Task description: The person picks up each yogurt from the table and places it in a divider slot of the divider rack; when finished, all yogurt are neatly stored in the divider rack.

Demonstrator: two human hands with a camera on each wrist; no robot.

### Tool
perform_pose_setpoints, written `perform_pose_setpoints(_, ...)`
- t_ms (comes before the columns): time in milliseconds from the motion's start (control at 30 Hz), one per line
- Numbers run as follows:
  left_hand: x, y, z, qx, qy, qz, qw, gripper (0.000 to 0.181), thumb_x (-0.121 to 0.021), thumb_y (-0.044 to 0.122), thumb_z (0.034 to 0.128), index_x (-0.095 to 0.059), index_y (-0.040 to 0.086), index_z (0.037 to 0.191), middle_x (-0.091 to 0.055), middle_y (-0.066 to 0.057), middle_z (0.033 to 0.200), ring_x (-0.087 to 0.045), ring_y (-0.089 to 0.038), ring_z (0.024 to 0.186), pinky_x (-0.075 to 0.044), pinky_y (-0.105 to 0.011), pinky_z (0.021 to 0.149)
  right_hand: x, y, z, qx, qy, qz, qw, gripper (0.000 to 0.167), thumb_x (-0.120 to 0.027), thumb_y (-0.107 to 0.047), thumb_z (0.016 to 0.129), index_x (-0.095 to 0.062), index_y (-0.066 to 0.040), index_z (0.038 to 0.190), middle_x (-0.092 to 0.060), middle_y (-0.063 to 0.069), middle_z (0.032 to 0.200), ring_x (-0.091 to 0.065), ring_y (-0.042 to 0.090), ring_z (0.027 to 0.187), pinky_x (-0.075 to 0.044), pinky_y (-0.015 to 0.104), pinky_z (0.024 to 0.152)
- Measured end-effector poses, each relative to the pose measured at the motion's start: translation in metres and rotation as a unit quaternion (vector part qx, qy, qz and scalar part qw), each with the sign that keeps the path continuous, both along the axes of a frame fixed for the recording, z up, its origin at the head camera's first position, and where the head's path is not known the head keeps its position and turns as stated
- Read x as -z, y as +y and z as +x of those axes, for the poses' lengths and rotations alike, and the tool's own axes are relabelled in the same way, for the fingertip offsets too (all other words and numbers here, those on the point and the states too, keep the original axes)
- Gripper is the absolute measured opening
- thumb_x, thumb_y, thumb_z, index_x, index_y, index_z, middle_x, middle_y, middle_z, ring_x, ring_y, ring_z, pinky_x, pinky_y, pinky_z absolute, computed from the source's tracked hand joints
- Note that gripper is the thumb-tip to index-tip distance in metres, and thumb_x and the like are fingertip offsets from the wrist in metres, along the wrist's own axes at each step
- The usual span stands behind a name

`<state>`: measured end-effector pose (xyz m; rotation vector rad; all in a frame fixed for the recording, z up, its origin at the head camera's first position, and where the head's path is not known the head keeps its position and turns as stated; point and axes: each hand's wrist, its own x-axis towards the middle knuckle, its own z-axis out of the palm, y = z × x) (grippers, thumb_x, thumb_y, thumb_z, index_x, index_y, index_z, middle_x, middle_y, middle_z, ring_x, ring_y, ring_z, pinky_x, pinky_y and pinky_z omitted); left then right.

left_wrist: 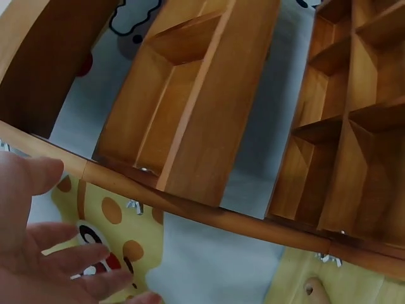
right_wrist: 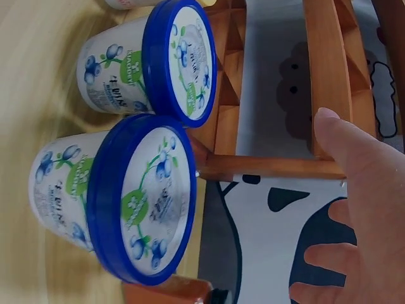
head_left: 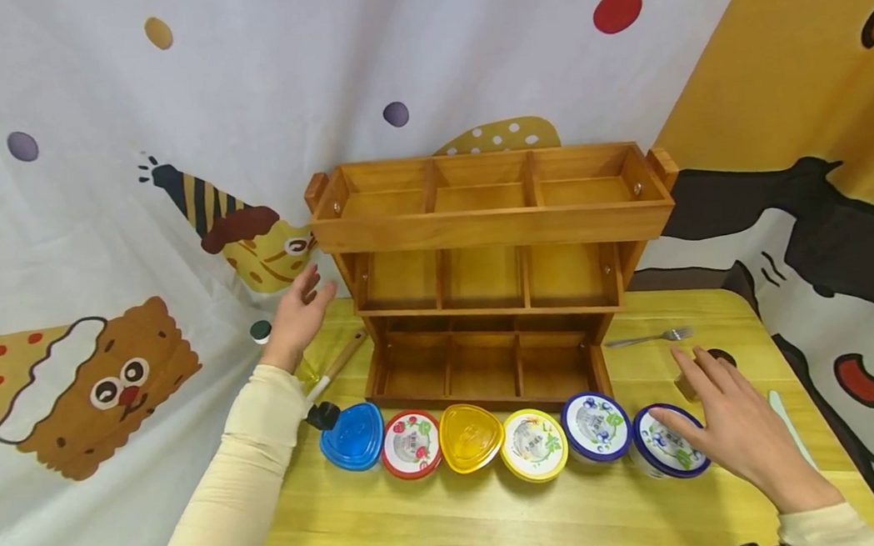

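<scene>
I had the left hand [head_left: 297, 317] empty, its fingers loosely parted, near the left side of the three-tier wooden rack [head_left: 490, 229]. My right hand [head_left: 739, 426] gripped nothing either, fingers extended and thumb apart, above the rightmost blue-lidded tub [right_wrist: 117, 202]. The rack stood on the table [head_left: 453, 535], just behind a row of six lidded tubs [head_left: 470, 438]

1. A three-tiered wooden rack [head_left: 493, 229] stands on the table [head_left: 490, 530].
2. Six lidded tubs [head_left: 534, 444] curve before it (two, at the right, have dark-blue rims).
3. The left hand [head_left: 300, 321] hovers near the rack's left side.
4. The right hand [head_left: 743, 434], fingers extended, partly hides the rightmost tub [head_left: 662, 453].
</scene>
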<state>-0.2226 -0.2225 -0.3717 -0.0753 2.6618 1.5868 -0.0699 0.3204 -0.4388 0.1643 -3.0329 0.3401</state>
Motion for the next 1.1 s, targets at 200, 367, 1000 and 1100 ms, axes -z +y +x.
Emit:
perform_pose_setpoints(200, 0.003, 0.008, -0.018, 0.019, -0.019, 0.074, 0.9969, 0.073, -0.051, 0.044, 0.1011, -0.015, 0.021, 0.16, -0.02, -0.009, 0.164, -0.026, -0.03, 0.148, -0.03, -0.052, 0.117, 0.009, 0.007, 0.005, 0.009, -0.014, -0.022, 0.9996, 0.098, -0.064, -0.062, 0.087, -0.02, -0.011, 0.158, -0.03, 0.035, 0.151, -0.032, 0.061, 0.128, -0.028, 0.079, 0.093)
perform_pose_setpoints(367, 0.014, 0.014, -0.03, 0.022, -0.021, 0.13, 0.9911, 0.078, -0.055, 0.043, 0.0996, -0.011, 0.02, 0.16, -0.018, -0.013, 0.164, -0.031, -0.033, 0.146, -0.032, -0.055, 0.115, 0.022, 0.01, 0.01, 0.024, -0.03, -0.024, 0.999, 0.101, -0.065, -0.063, 0.086, -0.021, -0.007, 0.157, -0.03, 0.035, 0.15, -0.033, 0.061, 0.127, -0.03, 0.08, 0.09)
perform_pose_setpoints(1000, 0.036, 0.033, -0.052, -0.017, 0.011, 0.128, 0.9915, 0.052, -0.059, 0.035, 0.0995, -0.049, 0.008, 0.142, -0.052, -0.016, 0.141, -0.049, -0.03, 0.125, -0.04, -0.043, 0.107, 0.064, 0.008, 0.031, 0.047, -0.104, -0.069, 0.9911, 0.114, -0.072, -0.065, 0.078, -0.024, 0.011, 0.148, -0.033, 0.043, 0.141, -0.038, 0.062, 0.122, -0.037, 0.074, 0.092)
perform_pose_setpoints(1100, 0.034, 0.035, -0.053, -0.007, 0.015, 0.123, 0.9923, 0.053, -0.057, 0.035, 0.1003, -0.047, 0.01, 0.145, -0.051, -0.017, 0.143, -0.049, -0.031, 0.127, -0.039, -0.045, 0.109, 0.067, 0.008, 0.032, 0.054, -0.108, -0.079, 0.9895, 0.116, -0.073, -0.064, 0.078, -0.021, 0.012, 0.149, -0.031, 0.043, 0.141, -0.038, 0.061, 0.122, -0.038, 0.073, 0.093)
